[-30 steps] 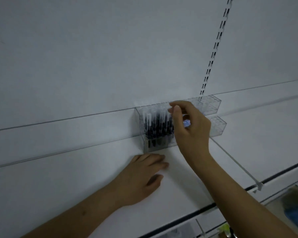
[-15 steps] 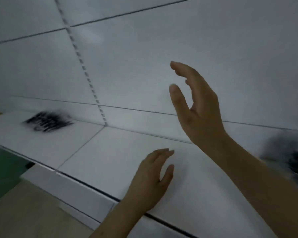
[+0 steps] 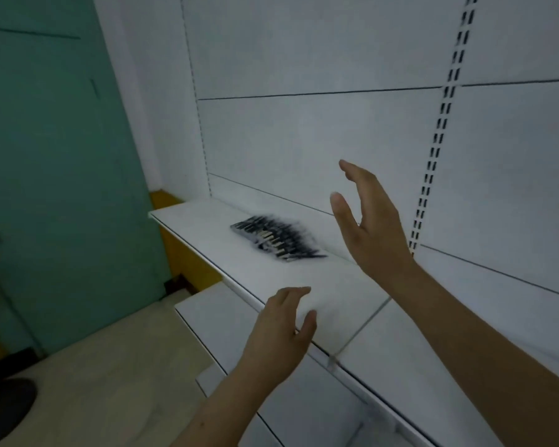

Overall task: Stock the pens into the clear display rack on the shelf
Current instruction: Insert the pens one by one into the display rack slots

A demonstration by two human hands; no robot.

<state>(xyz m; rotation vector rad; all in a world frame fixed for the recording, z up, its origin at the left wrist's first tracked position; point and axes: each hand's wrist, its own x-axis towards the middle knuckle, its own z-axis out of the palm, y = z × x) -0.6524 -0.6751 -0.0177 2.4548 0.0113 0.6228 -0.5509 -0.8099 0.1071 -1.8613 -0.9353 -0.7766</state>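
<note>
Pens [image 3: 276, 240]: a dark batch is seen lying flat in a fanned row on the white shelf [image 3: 310, 279], near its back edge; blur hides whether they are loose or bound in a pack.
Handling: each pen is judged light, stiff and smooth-barrelled; a loose row is likely to roll or scatter if nudged from the side.
Where to hold: a few barrels at mid-length are best pinched together from above, so that they can be turned upright for the rack.
Right hand [image 3: 373, 227]: raised above the shelf just to the right of the pens, fingers [image 3: 349, 169] straight and spread from the thumb, nothing held, no contact seen.
Left hand [image 3: 279, 337]: held lower, over the shelf's front edge, fingers loosely bent and apart, nothing gripped.
Display rack: not in view.
Surroundings: a white slotted back panel [image 3: 304, 140], a teal door [image 3: 46, 156] and a pale floor [image 3: 94, 382] are seen.
</note>
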